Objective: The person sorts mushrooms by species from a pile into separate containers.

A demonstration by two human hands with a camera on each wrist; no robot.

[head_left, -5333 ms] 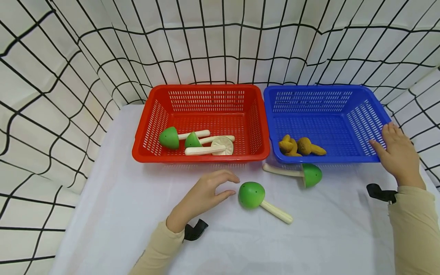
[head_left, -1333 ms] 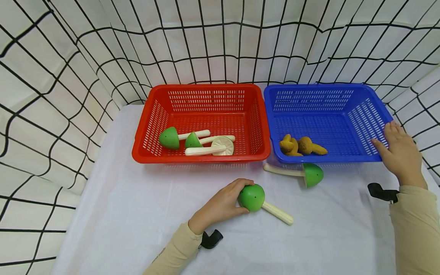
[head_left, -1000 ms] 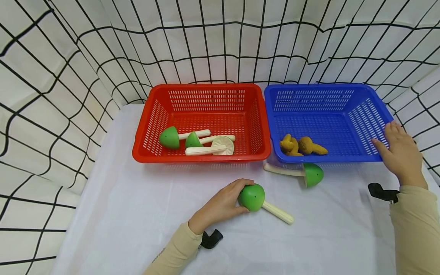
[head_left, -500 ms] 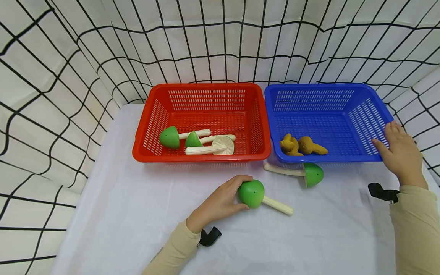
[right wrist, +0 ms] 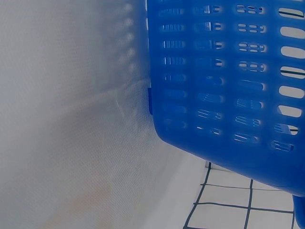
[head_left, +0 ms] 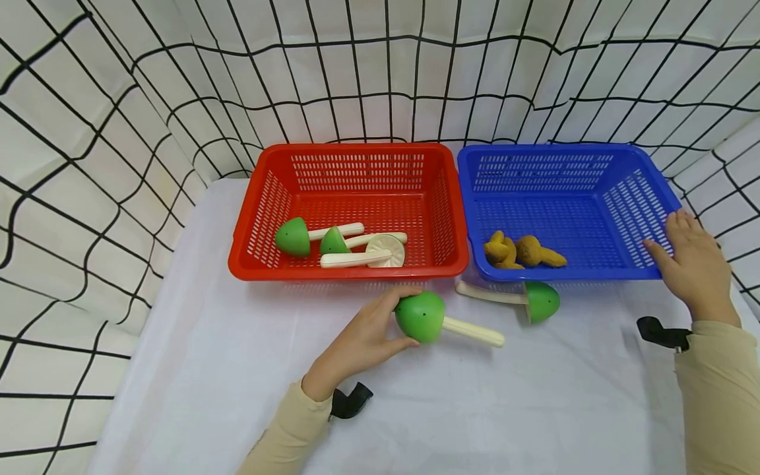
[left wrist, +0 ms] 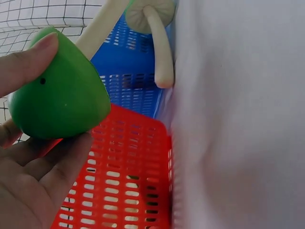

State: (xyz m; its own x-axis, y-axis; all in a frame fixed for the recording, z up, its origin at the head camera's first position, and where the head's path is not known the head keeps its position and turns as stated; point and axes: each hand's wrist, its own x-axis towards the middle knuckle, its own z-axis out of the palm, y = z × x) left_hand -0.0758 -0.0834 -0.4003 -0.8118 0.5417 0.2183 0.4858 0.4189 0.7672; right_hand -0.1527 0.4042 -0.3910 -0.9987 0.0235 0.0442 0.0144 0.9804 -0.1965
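My left hand (head_left: 363, 338) grips the green cap of a toy mushroom (head_left: 423, 317), thumb on one side and fingers on the other. Its pale stem points right, raised over the table. In the left wrist view, the mushroom (left wrist: 62, 90) fills the space between thumb and fingers, near the red basket (left wrist: 128, 157). A second green-capped toy mushroom (head_left: 540, 302) lies against the front of the blue basket (head_left: 570, 272). My right hand (head_left: 695, 270) rests on that basket's right rim, fingers extended. The right wrist view shows only the basket's side (right wrist: 219, 95), no hand.
Several green-capped mushrooms, such as one at the left (head_left: 293, 237), lie in the red basket (head_left: 350, 272). Small brown mushrooms (head_left: 537, 253) sit in the blue basket's front left corner. A black-grid backdrop (head_left: 386, 72) stands behind, and a white cloth (head_left: 505, 409) covers the table.
My left hand reached the mushroom and took hold of its cap. It has since lifted it off the cloth and moved it up and left, toward the red basket. The right hand stays put.
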